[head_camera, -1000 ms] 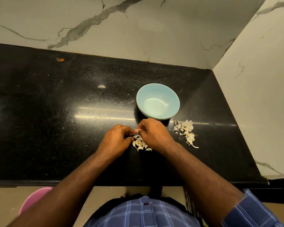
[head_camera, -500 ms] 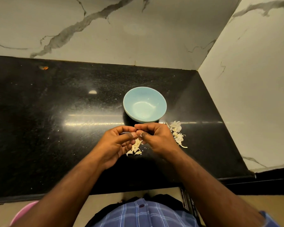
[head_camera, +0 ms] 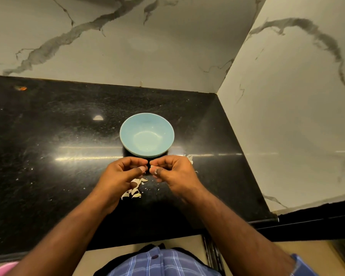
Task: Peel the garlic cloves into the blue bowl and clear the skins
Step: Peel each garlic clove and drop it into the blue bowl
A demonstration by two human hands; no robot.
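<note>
Both hands meet fingertip to fingertip above the black counter point(head_camera: 48, 156): the left hand point(head_camera: 122, 176) and the right hand point(head_camera: 173, 173) each pinch a small pale garlic clove point(head_camera: 152, 168), mostly hidden between them. Just beyond the pinch sits the blue bowl point(head_camera: 147, 134). Under the left hand lie unpeeled garlic cloves point(head_camera: 134, 191); behind the right hand peek loose skins point(head_camera: 189, 157). No writing is readable.
</note>
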